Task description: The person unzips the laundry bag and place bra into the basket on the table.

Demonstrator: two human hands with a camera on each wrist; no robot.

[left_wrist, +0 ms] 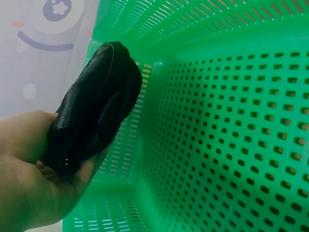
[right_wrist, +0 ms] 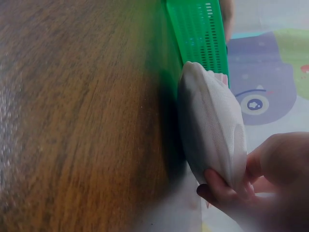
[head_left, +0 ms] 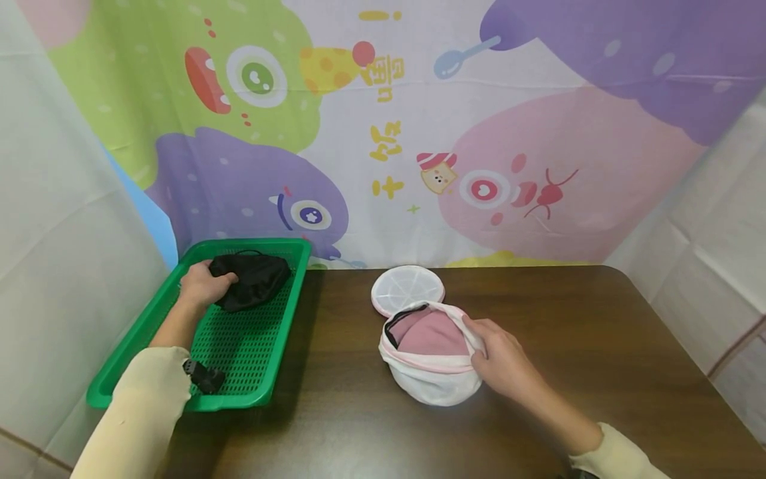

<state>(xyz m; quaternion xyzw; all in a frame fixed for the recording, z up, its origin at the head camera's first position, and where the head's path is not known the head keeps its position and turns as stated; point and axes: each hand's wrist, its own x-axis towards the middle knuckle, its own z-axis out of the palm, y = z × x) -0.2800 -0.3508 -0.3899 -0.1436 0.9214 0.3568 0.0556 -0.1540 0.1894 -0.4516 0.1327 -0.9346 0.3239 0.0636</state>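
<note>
My left hand [head_left: 205, 285] grips a folded black garment [head_left: 254, 279] above the floor of the green basket [head_left: 280, 352], at its far end. In the left wrist view the thumb lies on one side of the black cloth [left_wrist: 99, 104] and the fingers on the other. On the table stands a round white mesh laundry bag [head_left: 433, 382] with pink trim, its top open. A folded pink garment [head_left: 433, 332] sits inside it. My right hand [head_left: 503, 356] pinches the bag's right rim between thumb and fingers. The bag's round lid [head_left: 408, 291] lies folded back behind it.
The brown wooden table [head_left: 568, 332] carries the basket at the left and the bag near the middle. Behind it hangs a cartoon-printed curtain [head_left: 383, 219]. Pale panels [head_left: 718, 219] close in both sides.
</note>
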